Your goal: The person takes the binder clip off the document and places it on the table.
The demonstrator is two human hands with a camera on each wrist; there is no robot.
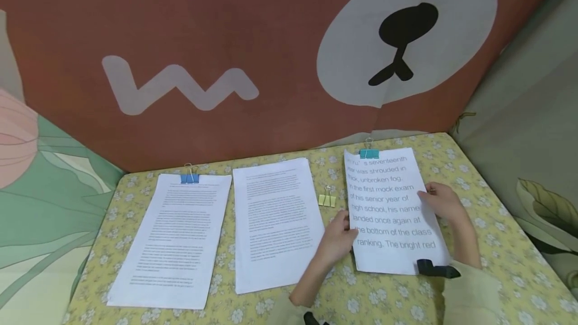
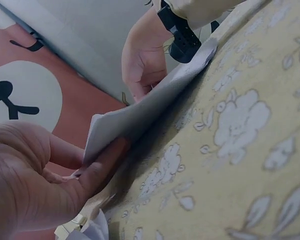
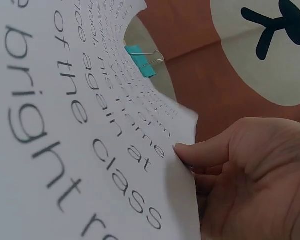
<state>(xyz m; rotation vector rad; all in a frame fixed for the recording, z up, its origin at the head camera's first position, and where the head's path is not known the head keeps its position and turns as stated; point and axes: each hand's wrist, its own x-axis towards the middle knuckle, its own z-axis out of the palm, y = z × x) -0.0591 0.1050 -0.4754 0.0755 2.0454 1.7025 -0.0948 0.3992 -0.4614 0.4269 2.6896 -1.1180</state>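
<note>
A stack of paper with large print (image 1: 388, 260) lies at the right of the table, raised off the cloth at its sides. At its top edge sits a teal binder clip (image 1: 369, 154), its wire handles pointing up. The left hand (image 1: 336, 238) pinches the stack's left edge, with the thumb on one face and fingers on the other in the left wrist view. On the opposite edge, the right hand (image 1: 448, 203) pinches the paper, thumb on the printed face (image 3: 90, 150). The paper bows between the hands. Some right-hand fingers are hidden behind the sheets.
Left of the hands lies a small-print paper stack (image 1: 275, 224) showing no clip. A yellow binder clip (image 1: 327, 200) stands between the stacks. Further left, another stack (image 1: 167, 250) carries a blue binder clip (image 1: 189, 178). A floral cloth (image 1: 501, 265) covers the table; a bear-printed curtain (image 1: 289, 39) hangs behind.
</note>
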